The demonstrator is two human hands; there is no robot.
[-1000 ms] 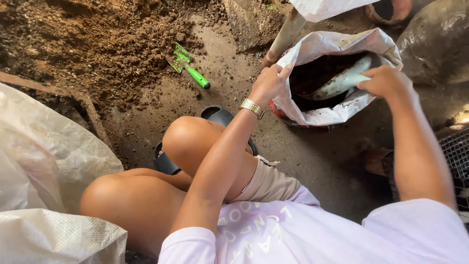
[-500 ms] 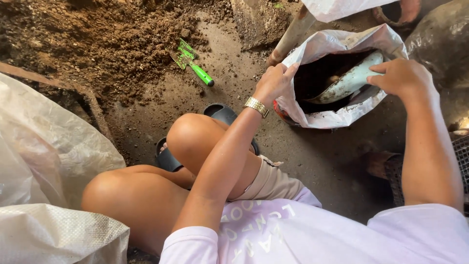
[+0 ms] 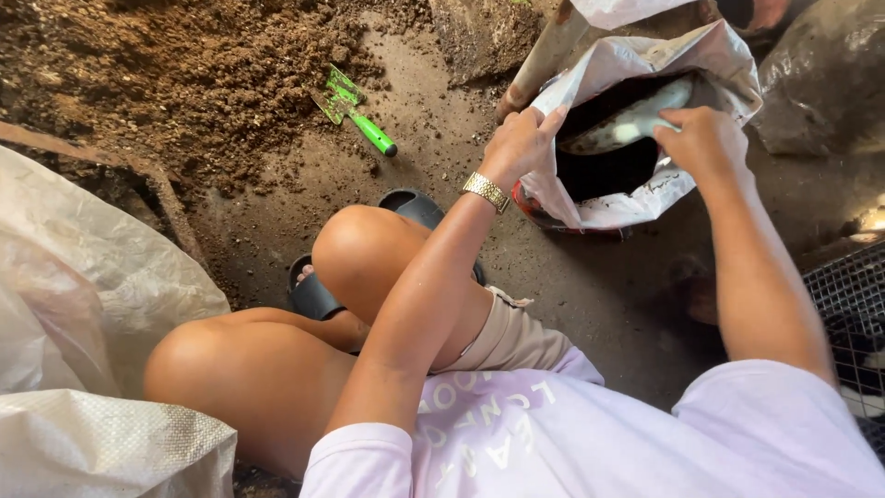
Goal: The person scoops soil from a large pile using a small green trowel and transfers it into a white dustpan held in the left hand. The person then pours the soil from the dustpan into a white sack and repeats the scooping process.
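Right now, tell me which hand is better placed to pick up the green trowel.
Left, probably. The left hand grips the white sack by its near rim, on the same side as the green trowel lying on the soil. The right hand holds the far rim and would have to cross over.

A white woven sack, its rim folded down and mouth open, stands upright on the dirt floor.

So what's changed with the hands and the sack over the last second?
Little. The right hand slid a bit along the near rim of the white sack and now grips it closer to the left hand. The left hand keeps holding the rim's left edge, and the sack stays open. The green trowel lies untouched on the soil.
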